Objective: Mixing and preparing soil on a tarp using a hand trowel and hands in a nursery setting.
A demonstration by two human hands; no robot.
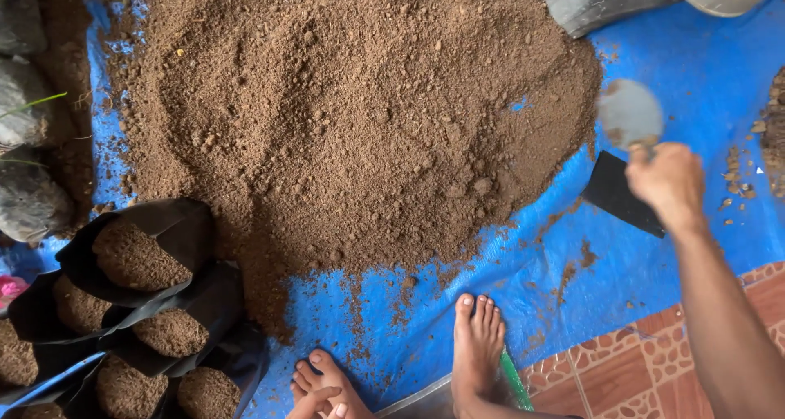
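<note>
Soil (352, 116) lies in a broad brown heap on a blue tarp (695, 84), filling the frame from about 9 o'clock through 12 to 2 o'clock. Right hand (669, 180), at 3 o'clock, has its fingers clenched around the handle of a trowel (628, 112); the grey blade points up toward 1 o'clock, blurred, clear of the heap's right edge and carrying little or no soil as far as can be seen. A flat black bag (615, 192), apparently unfilled, lies on the tarp just under and left of that hand. Left hand (319, 404) shows only as fingertips at the bottom edge near 6 o'clock, against a bare foot (327, 380); whether those fingers are curled or loose cannot be told. A second foot (477, 345) rests on the tarp just right of it. Filled black bags (139, 255) stand clustered at 7 to 8 o'clock, at least six with soil up to or near the rim. Judgement: filling is partly done, with several bags finished, one flat bag waiting beside the trowel, and most of the heap not yet bagged. Grey sacks (24, 141) sit at 9 to 10 o'clock, a grey tub (597, 2) at 1 o'clock, and patterned red tile (646, 378) at 5 o'clock.
</note>
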